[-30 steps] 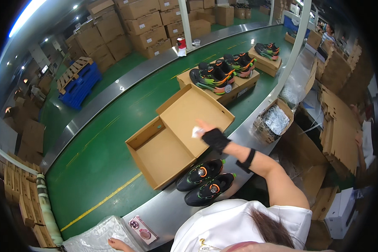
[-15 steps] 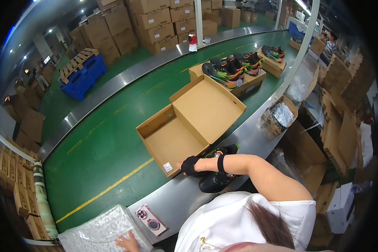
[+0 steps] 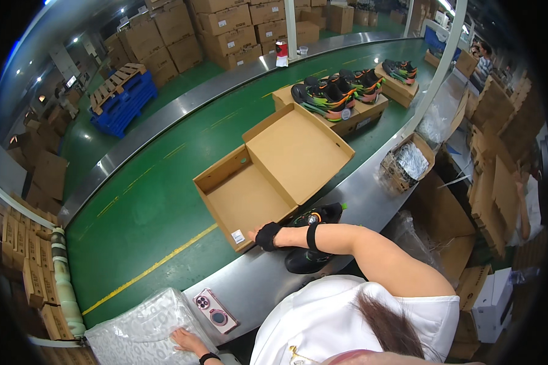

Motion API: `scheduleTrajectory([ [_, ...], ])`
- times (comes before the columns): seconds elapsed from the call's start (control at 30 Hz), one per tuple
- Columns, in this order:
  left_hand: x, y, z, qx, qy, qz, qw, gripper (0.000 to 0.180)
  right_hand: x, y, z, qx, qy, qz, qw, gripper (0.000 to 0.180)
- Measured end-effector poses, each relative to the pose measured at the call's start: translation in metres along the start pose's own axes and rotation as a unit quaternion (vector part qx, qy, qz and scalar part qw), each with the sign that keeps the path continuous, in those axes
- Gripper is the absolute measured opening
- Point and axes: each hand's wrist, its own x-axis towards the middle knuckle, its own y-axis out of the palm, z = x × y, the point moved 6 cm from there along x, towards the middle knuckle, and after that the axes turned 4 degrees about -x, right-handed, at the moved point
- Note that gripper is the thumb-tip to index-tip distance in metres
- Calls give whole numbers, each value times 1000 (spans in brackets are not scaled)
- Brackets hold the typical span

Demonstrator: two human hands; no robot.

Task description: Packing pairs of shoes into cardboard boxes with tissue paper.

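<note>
An open cardboard shoebox (image 3: 243, 193) lies tilted across the green belt and the metal ledge (image 3: 259, 274), its lid folded back. My right hand (image 3: 253, 233), with a black wristband, is closed on the box's near wall; its fingers show only in part. Under my right forearm lie black shoes (image 3: 307, 260) on the ledge, partly hidden by the arm. At the lower left, my left hand (image 3: 187, 340) rests with spread fingers on a stack of white patterned wrapping paper (image 3: 137, 325). A pink phone (image 3: 215, 310) lies beside the stack.
Farther along the green belt (image 3: 146, 225), several black shoes with orange and green soles (image 3: 329, 97) stand on closed boxes (image 3: 362, 120). A carton of crumpled wrapping (image 3: 411, 161) sits at the ledge's right side. Metal posts (image 3: 439, 79) rise from the line; flattened cartons (image 3: 496, 134) stand at right.
My left hand has slid a little forward on the paper stack, and more of its wrist shows. My right hand stays at the box's near wall. The whole view has shifted slightly.
</note>
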Motion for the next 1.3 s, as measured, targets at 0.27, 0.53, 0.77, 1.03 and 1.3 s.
scheduleTrajectory([
  [0.27, -1, -3, 8, 17, -50, -131, 990, 17, 9, 5, 7, -27, -17, 9, 999, 26],
  [0.53, 19, -160, 69, -143, -205, -428, 868, 23, -1, -9, 12, -5, -39, 42, 998, 31],
  [0.77, 7, -181, -185, -529, 26, -181, 829, 17, -11, -23, 30, -16, -111, -15, 994, 51],
  [1.03, -23, -147, -429, -695, 158, 117, 692, 14, -26, -111, 18, 678, -70, -127, 720, 36],
  [1.3, -34, -132, -470, -318, 400, -78, 856, 38, -73, -126, -180, 670, 140, -474, 554, 7],
])
